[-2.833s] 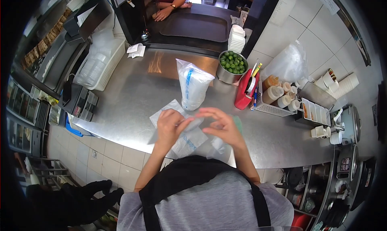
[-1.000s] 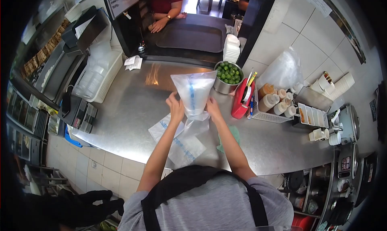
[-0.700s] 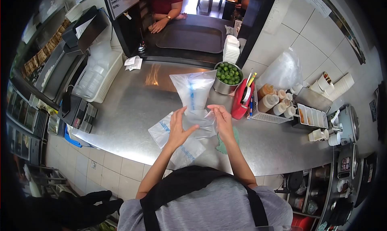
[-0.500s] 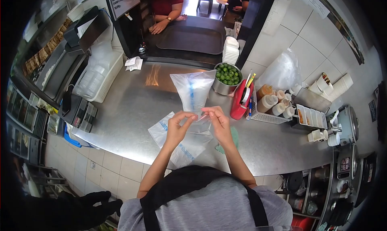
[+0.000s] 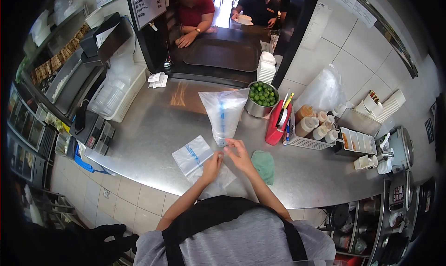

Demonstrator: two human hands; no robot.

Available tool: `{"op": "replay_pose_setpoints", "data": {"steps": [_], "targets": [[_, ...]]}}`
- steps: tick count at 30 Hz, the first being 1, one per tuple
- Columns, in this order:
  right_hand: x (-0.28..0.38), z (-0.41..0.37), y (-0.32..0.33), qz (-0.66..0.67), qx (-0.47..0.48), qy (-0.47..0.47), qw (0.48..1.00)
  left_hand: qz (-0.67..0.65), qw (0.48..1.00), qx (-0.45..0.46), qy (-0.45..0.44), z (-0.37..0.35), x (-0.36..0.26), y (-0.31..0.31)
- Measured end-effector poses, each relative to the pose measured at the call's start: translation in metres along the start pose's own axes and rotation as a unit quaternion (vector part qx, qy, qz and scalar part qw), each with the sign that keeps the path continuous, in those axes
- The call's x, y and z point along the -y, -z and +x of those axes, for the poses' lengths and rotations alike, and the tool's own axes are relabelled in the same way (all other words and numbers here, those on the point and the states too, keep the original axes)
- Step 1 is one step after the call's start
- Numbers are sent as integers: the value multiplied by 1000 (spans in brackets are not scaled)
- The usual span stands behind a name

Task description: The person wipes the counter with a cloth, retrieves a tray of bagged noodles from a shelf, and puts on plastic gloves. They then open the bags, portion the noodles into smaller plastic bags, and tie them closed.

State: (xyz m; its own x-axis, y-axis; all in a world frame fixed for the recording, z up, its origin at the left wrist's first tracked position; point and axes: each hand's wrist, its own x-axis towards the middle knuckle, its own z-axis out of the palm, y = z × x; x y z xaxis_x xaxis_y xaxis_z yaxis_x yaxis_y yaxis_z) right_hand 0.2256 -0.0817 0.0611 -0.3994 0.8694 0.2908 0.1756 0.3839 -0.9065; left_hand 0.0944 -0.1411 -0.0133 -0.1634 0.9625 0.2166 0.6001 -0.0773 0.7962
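My left hand (image 5: pixel 212 167) is closed over a clear plastic bag (image 5: pixel 220 184) lying near the counter's front edge; its fingertips are pressed together at the bag's upper part. Just to the right and a little higher, my right hand (image 5: pixel 239 156) has its thumb and fingers apart, the fingertips right by the narrow lower end of a filled plastic bag (image 5: pixel 224 113) with blue print. That bag flares wide at its top. Left of my hands, a flat plastic bag (image 5: pixel 192 155) with blue print lies on the steel counter (image 5: pixel 148 126).
A green cloth (image 5: pixel 264 166) lies right of my hands. Behind it stand a red tape dispenser (image 5: pixel 278 122), a metal pot (image 5: pixel 259 110) of green limes and a basket (image 5: pixel 310 142) of sauce bottles. Two people are beyond the dark tray (image 5: pixel 220 55), one holding a plate with a bowl.
Both hands have come down from the filled bag's lower end toward me, the left farther. My right fingers have spread. In the opening, a person holding a plate has come into fuller view.
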Motion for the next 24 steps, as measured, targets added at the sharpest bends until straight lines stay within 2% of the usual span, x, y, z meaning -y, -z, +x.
{"op": "replay_pose_setpoints", "data": {"steps": [3,6,9,12,13,15,18,21,24], "targets": [[4,-17,5,68,95,-80,990,-77,994,-65,29,22,-41,27],[13,-18,7,75,157,-38,984,-99,983,-151,-37,41,-78,43],[35,-8,18,157,157,-122,967,-137,980,-140,-30,50,-109,69],[74,3,38,150,121,-56,980,-200,960,-161,-109,60,-107,87],[78,4,43,153,123,-52,979,-264,961,-76,-41,59,-99,95],[83,5,55,160,127,-43,978,-377,916,96,98,52,-79,112],[108,9,67,133,166,44,976,-495,826,248,107,43,-73,124],[105,9,73,135,203,63,968,-431,871,225,66,41,-64,126],[97,6,72,160,170,-33,972,-437,882,161,65,41,-67,126]]}}
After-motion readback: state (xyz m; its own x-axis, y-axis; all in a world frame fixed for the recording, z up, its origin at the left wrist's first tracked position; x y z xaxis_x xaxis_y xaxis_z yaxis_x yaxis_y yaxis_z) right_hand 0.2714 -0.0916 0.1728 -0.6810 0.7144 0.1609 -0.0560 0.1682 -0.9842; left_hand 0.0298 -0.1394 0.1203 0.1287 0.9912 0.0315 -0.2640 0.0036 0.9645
